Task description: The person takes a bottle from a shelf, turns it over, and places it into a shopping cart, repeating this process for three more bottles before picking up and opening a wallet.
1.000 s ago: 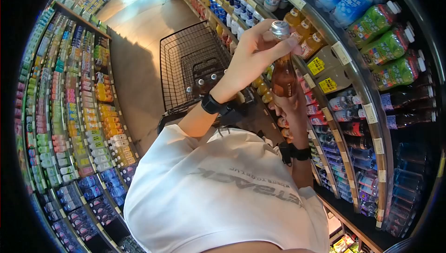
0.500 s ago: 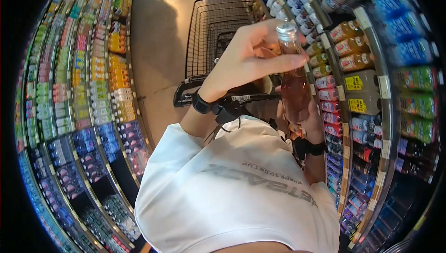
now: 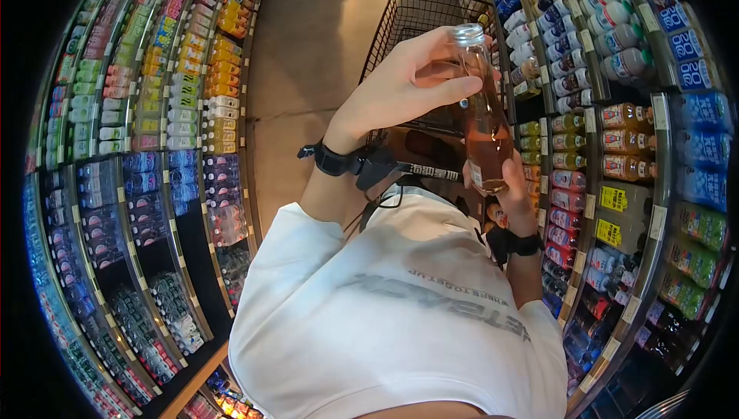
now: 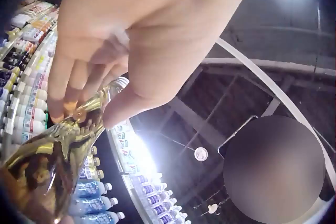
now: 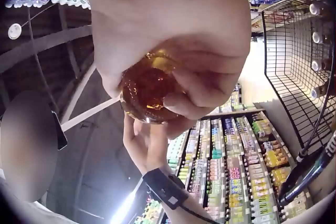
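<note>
A clear glass bottle (image 3: 488, 142) with a silver cap and amber-pink liquid stands tilted before my chest, held by both hands. Around its neck, just below the cap, my left hand (image 3: 412, 84) curls its thumb and fingers. Low on the bottle, my right hand (image 3: 517, 192) grips the base. The left wrist view shows the glass bottle (image 4: 50, 166) running down from the left fingers. From the right wrist, the round bottle base (image 5: 149, 90) shows amber within the curled right fingers (image 5: 194, 95).
A black wire shopping cart (image 3: 400, 23) stands just ahead in the aisle. Several capped bottles (image 5: 318, 37) sit in it. Drink shelves (image 3: 154, 111) line the left side, and shelves of bottles (image 3: 627, 138) run close along the right.
The head view has turned, so the cart and shelves shift to the right in it. Both hands keep hold of the bottle, which now sits slightly lower in view than half a second ago.
</note>
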`<state>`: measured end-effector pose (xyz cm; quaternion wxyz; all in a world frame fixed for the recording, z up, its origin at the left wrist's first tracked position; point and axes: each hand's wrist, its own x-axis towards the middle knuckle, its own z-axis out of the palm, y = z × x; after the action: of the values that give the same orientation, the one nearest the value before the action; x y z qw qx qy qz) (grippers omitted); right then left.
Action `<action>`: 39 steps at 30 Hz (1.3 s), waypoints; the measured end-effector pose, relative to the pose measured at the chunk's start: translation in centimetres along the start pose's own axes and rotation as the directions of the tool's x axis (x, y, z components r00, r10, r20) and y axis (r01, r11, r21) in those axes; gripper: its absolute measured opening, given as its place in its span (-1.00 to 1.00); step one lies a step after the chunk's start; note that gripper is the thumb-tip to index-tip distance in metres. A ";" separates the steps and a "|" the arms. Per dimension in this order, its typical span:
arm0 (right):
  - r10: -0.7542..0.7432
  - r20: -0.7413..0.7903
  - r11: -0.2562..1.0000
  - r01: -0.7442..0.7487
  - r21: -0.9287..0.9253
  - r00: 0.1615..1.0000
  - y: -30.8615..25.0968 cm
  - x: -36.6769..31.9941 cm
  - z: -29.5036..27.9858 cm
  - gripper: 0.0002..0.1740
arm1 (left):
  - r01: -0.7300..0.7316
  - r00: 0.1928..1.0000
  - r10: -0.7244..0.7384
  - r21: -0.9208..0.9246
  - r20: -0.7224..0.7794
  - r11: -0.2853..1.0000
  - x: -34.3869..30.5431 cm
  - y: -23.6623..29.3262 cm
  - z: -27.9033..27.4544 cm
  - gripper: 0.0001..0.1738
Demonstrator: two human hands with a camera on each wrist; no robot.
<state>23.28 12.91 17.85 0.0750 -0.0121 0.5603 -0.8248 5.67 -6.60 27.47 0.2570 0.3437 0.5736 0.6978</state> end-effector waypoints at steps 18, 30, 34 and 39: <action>0.053 -0.404 0.996 -0.080 -0.050 0.913 1.9 -1.0 -2.9 -0.16 | 0.453 0.868 0.015 0.805 -0.496 0.383 1.4 -11.5 -9.3 -0.66; 0.085 -0.533 0.996 -0.068 0.053 0.842 3.4 -3.6 -2.8 -0.20 | 0.408 0.883 -0.309 0.903 -0.354 0.131 2.1 -29.4 -13.8 -0.65; 0.095 -0.574 0.995 -0.071 0.064 0.813 3.4 -4.1 -2.8 -0.20 | 0.387 0.877 -0.354 0.915 -0.325 0.118 2.5 -31.9 -13.5 -0.72; 0.099 -0.630 0.995 -0.060 0.083 0.770 3.5 -5.4 -2.6 -0.21 | 0.457 0.808 -0.458 0.885 -0.370 0.091 2.6 -34.1 -13.4 -0.75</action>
<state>28.77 14.82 13.94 -0.0828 0.2917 0.5288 -0.7928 -7.57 -5.81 -6.73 0.2003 0.2303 0.9478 0.0921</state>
